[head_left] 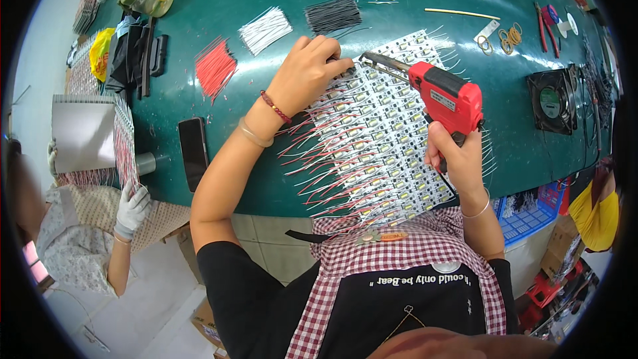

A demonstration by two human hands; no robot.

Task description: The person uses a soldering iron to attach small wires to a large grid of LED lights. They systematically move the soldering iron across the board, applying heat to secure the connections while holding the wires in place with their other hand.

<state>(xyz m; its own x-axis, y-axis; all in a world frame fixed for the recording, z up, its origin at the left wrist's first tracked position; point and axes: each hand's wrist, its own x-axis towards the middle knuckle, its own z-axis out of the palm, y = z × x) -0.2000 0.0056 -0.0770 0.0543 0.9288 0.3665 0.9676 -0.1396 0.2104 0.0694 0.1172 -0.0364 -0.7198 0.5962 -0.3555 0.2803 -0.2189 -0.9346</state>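
A white panel of small LED circuit boards [399, 153] lies on the green table in front of me, with red and white wires fringing its left side. My right hand [457, 153] is wrapped round the grip of a red and black soldering gun [446, 96]. The gun's metal tip points left, over the panel's upper part. Close to that tip, my left hand [314, 60] is closed in a pinch at the panel's upper left edge. Something dark shows under its fingertips, too small to name.
Bundles of red wires [216, 66], white wires [265, 29] and black wires [333, 14] lie beyond my left hand. A phone [193, 153] rests left of my forearm. At right stand a black fan [553, 101] and pliers [546, 30]. A co-worker's gloved hand [133, 209] holds another panel.
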